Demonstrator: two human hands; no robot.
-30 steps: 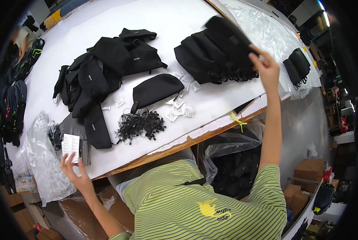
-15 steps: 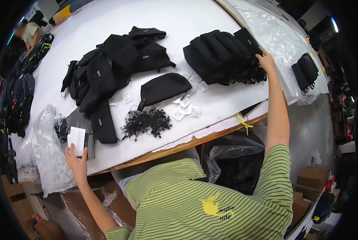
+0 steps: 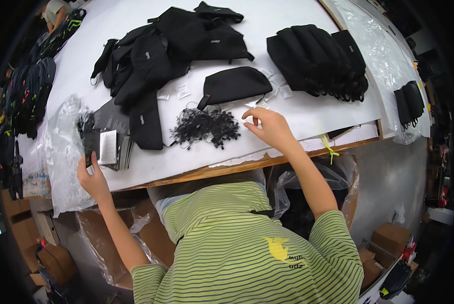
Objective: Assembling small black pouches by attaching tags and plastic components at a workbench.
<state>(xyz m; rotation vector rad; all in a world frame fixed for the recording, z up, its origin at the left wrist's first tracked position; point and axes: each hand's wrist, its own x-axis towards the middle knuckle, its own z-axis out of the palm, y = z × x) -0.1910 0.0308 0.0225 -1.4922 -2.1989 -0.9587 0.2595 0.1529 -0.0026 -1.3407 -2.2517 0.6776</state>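
Note:
My left hand (image 3: 92,178) is closed on a dark card (image 3: 90,147) at the left front of the white table. Beside it, a stack of dark cards (image 3: 124,153) has a white-faced card (image 3: 108,147) on top. Over the front middle, my right hand (image 3: 270,129) is bent, thumb and forefinger curved with a gap between their tips. Small white packets (image 3: 286,91) lie around and partly behind it. Just left of that hand spreads a tangled heap of black tag strings (image 3: 205,125). A flat black zip pouch (image 3: 238,86) lies behind the heap.
A loose pile of black pouches (image 3: 151,61) covers the back left. A neat row of black pouches (image 3: 315,61) lies back right. Clear plastic bags (image 3: 62,152) hang over the left edge; more plastic film (image 3: 374,45) lies right. Backpacks (image 3: 32,96) stand far left near another person.
My right hand has left the pouch row and come in toward the small packets and string heap. My left hand has shifted from the white-faced card to a dark card. The view has shifted.

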